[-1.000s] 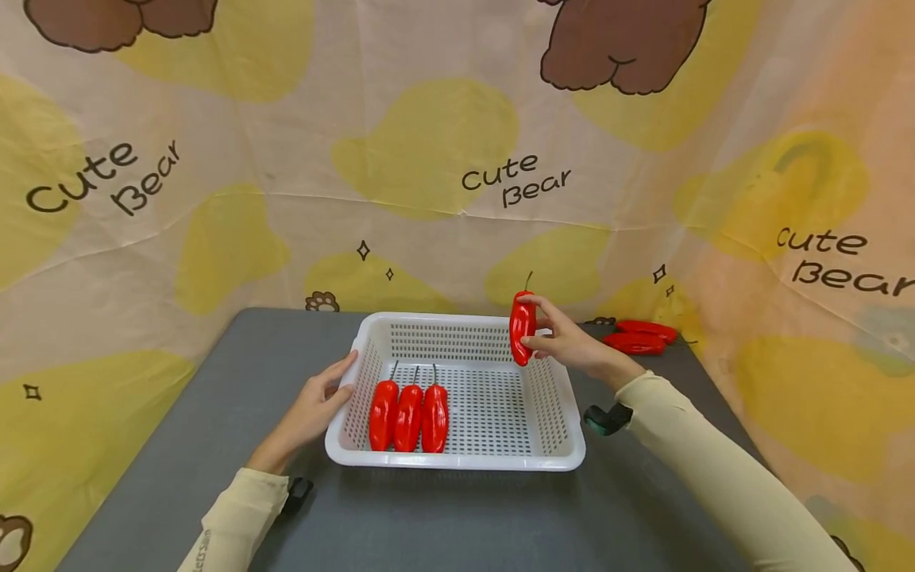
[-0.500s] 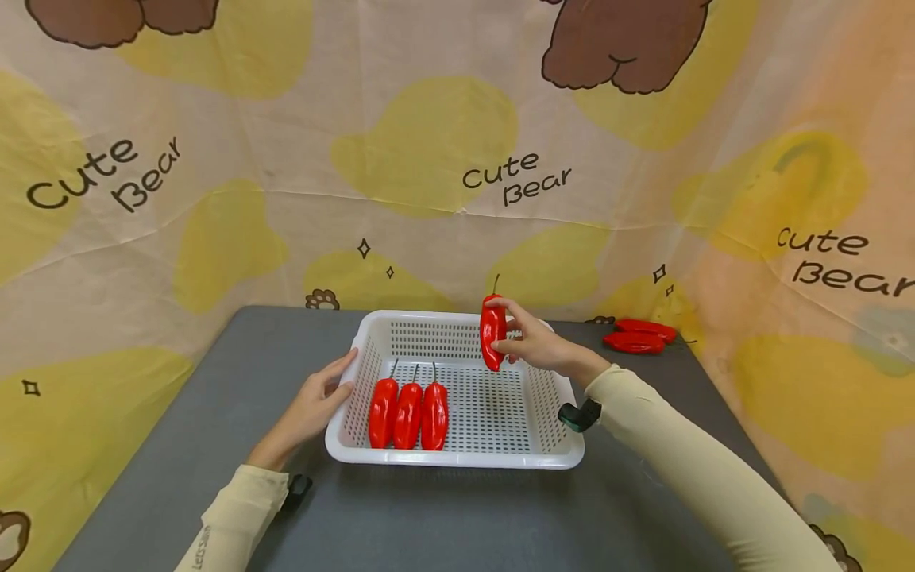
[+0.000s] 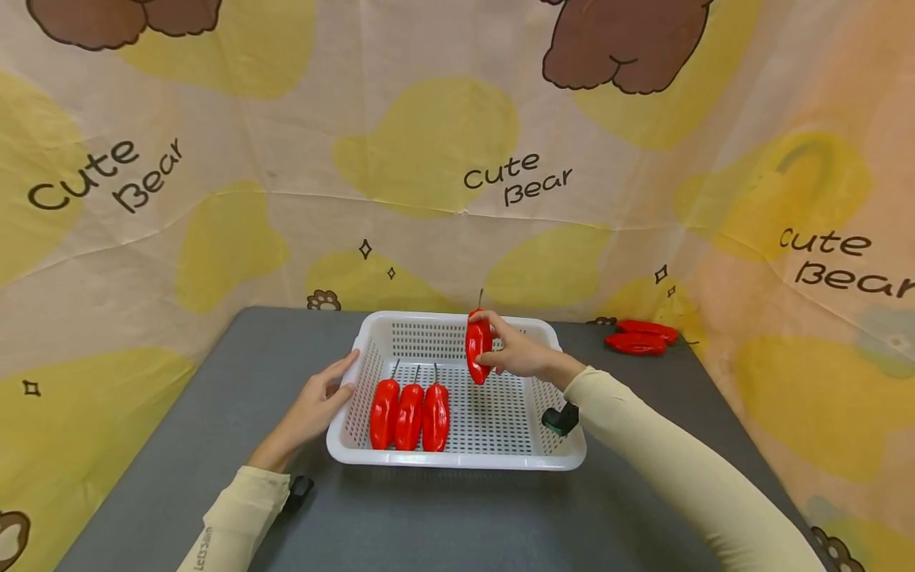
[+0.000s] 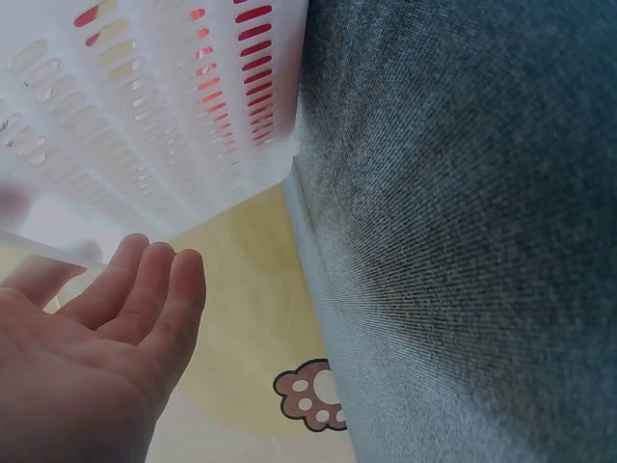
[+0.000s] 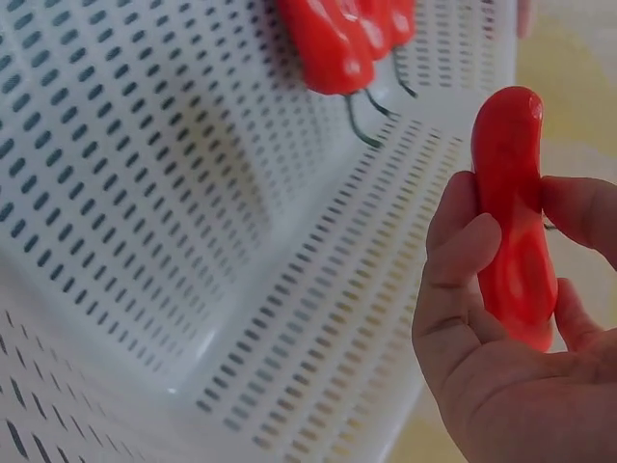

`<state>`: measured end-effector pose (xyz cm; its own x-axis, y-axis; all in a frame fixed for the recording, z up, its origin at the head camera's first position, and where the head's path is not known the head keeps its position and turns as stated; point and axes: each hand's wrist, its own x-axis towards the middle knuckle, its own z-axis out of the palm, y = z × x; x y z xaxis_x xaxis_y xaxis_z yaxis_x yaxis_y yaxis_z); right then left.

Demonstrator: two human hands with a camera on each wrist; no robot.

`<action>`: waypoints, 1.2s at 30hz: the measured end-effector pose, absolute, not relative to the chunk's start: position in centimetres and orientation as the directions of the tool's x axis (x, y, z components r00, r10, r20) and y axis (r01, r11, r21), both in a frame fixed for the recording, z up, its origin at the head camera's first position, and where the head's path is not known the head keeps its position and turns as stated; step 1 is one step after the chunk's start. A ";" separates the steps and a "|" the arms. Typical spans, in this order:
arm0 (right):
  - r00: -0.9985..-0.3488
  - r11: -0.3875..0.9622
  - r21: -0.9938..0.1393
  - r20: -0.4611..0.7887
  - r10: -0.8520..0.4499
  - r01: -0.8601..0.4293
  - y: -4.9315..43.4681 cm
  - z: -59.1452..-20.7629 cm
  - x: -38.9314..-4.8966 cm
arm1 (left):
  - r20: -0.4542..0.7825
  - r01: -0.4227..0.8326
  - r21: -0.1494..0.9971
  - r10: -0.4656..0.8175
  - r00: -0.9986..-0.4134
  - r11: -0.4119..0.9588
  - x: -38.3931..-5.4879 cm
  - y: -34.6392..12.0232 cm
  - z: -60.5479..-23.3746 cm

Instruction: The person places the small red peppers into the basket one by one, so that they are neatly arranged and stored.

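My right hand (image 3: 518, 352) pinches a glossy red chili pepper (image 3: 477, 349) upright, with its stem up, over the right half of the white perforated plastic basket (image 3: 457, 461). Seen from the right wrist, the thumb and fingers of that hand (image 5: 521, 376) are round the held chili pepper (image 5: 511, 203), apart from the basket floor. At the basket's left rim my left hand (image 3: 319, 401) holds on, with thumb and index finger at the edge. The left wrist view shows its other fingers (image 4: 145, 299) outside the wall. Three red chili peppers (image 3: 409, 417) lie side by side inside, on the left.
Two more red chili peppers (image 3: 636, 343) lie on the grey table (image 3: 457, 524) at the back right. A printed cloth (image 3: 400, 175) hangs behind the table and along its sides.
My right hand has moved left with the chili pepper, from the basket's right wall to nearer the middle, and slightly lower. My left hand, the basket and the other peppers have stayed put.
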<state>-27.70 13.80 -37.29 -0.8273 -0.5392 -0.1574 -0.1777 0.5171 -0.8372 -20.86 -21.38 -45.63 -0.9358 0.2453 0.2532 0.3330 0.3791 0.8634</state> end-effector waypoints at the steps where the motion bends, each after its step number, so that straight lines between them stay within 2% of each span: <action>1: -0.824 0.526 -0.831 -0.164 -0.543 -0.181 13.6 -37.5 -27.7 | 0.254 0.333 0.864 0.244 -0.936 0.377 -20.9 -21.4 -45.6; 11: -0.767 0.612 -0.785 -0.332 -0.549 -0.098 12.6 -38.9 -27.1 | 0.237 0.322 0.866 0.253 -0.938 0.382 -21.1 -21.4 -46.0; 22: -0.702 0.679 -0.726 -0.427 -0.570 -0.110 11.7 -39.8 -27.0 | 0.257 0.338 0.871 0.256 -0.932 0.357 -21.2 -21.6 -46.1; 36: -0.561 0.738 -0.674 -0.601 -0.569 -0.026 11.5 -40.4 -26.6 | 0.262 0.349 0.865 0.268 -0.927 0.362 -21.2 -21.6 -46.1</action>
<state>-26.55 11.54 -40.42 -0.5606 -0.5692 -0.6014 -0.0259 0.7380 -0.6743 -21.15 -21.57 -46.09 -0.9273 0.2676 0.2618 0.3486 0.3619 0.8646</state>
